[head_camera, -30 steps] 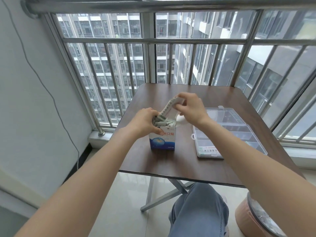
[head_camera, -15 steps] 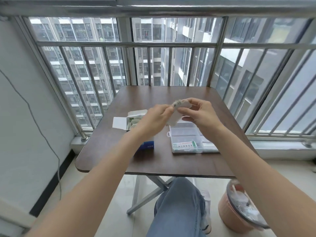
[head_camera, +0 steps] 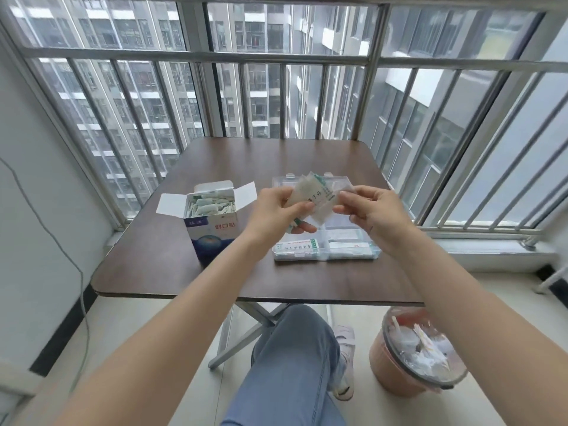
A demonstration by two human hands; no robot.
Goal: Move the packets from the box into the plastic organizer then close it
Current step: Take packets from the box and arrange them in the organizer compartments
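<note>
A small white and blue box (head_camera: 212, 232) stands open on the left of the brown table (head_camera: 172, 265), with several thin packets (head_camera: 209, 206) inside it. To its right lies a clear plastic organizer (head_camera: 325, 256), lid open, with a few packets in its near compartments. Above the organizer, my left hand (head_camera: 276, 210) and my right hand (head_camera: 372, 210) together hold a fanned bunch of white packets (head_camera: 316, 196) with green print. The left fingers pinch the bunch's lower left; the right fingertips grip its right edge.
Metal window bars (head_camera: 276, 96) run just behind the table. A pink bin (head_camera: 412, 358) filled with paper scraps stands on the floor at the lower right. My knee in jeans (head_camera: 292, 358) is under the table's near edge. A thin cable (head_camera: 73, 272) hangs down the left wall.
Both hands have lifted packets out of the box and carried them right, over the organizer. The bunch is now spread out between the two hands. The view has tilted down and widened.
</note>
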